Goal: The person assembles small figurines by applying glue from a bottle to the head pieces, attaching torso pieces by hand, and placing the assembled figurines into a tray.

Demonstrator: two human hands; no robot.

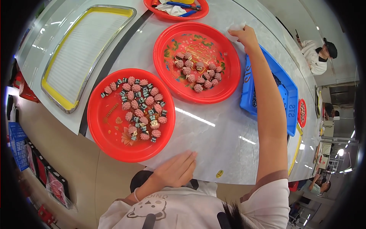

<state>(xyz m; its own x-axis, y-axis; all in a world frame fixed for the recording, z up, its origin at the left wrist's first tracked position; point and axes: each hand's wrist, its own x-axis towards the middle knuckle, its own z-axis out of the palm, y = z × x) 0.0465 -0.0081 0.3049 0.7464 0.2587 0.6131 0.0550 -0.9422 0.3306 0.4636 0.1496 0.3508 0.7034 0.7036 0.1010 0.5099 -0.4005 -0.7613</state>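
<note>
On the pale grey counter (213,133), 2 red plates hold small pink pieces: the near plate (103,126) just beyond the left hand (176,170), the far plate (167,42) between it and the right hand (246,36). The left hand lies flat and open at the counter's near edge. The right hand, arm stretched out, pinches a small white thing (235,27) beyond a blue crate (286,89). A yellow-rimmed tray (53,65) sits far left. Bare counter lies between the near plate and the crate.
</note>
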